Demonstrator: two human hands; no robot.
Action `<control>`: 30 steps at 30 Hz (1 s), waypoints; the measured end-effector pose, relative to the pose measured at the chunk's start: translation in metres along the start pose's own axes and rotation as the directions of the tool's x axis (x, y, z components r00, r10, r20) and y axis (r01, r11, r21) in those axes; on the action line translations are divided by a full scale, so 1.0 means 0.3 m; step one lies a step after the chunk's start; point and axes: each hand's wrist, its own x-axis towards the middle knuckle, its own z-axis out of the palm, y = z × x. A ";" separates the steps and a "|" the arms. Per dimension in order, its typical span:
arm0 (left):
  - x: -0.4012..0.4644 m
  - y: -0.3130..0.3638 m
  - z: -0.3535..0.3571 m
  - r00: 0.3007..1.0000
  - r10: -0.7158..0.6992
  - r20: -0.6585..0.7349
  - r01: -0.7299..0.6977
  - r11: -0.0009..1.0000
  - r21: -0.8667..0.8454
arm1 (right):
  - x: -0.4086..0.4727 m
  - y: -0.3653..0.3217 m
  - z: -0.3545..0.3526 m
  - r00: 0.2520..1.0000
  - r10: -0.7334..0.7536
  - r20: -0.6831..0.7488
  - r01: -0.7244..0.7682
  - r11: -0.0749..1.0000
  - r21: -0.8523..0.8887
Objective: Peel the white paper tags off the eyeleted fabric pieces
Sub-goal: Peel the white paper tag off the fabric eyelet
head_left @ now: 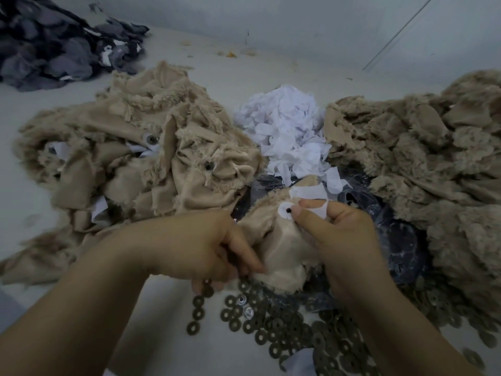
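Closest to me, a scatter of dark metal washers covers the near part of the pale table, with a few shiny eyelet parts among them. Just above them I see my left hand, fingers curled down onto the lower edge of a beige fabric piece, gripping it; one washer hangs by the fingertips. My right hand holds the same piece from the right, thumb and forefinger pinched on a white paper tag that is partly lifted off the cloth. A round bit of white paper with a dark eyelet hole at its centre lies on the fabric beside my thumb tip. Under the piece is crinkled clear plastic over something dark. Further out, a heap of frayed beige pieces sits to the left, some showing eyelets and white tags; another beige heap sits to the right. Between them lies a mound of loose white paper scraps. At the far left corner is a pile of dark grey cloth, against a pale wall.
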 end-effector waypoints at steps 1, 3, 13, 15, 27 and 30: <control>0.006 -0.007 0.008 0.994 -0.015 -0.111 0.015 1.000 -0.007 | -0.002 0.001 0.002 1.000 -0.001 -0.002 0.001 1.000 -0.002; 0.028 -0.035 0.018 0.935 -0.043 -0.351 0.060 0.997 0.038 | -0.005 0.002 0.004 1.000 0.004 -0.008 -0.004 1.000 0.003; 0.048 -0.090 0.123 0.844 0.032 -0.536 0.212 0.897 0.387 | 0.001 0.013 0.003 0.998 -0.033 -0.057 0.032 0.999 -0.020; 0.051 -0.094 0.139 0.821 0.071 -0.566 0.190 0.902 0.388 | -0.003 0.025 0.006 0.998 -0.034 -0.053 0.032 0.999 -0.034; 0.045 -0.100 0.153 0.780 0.138 -0.610 0.196 0.873 0.448 | 0.003 0.038 0.007 0.995 -0.083 -0.062 0.076 0.992 -0.100; 0.044 -0.098 0.164 0.784 0.138 -0.606 0.216 0.853 0.474 | 0.004 0.040 0.007 0.994 -0.094 -0.059 0.088 0.990 -0.110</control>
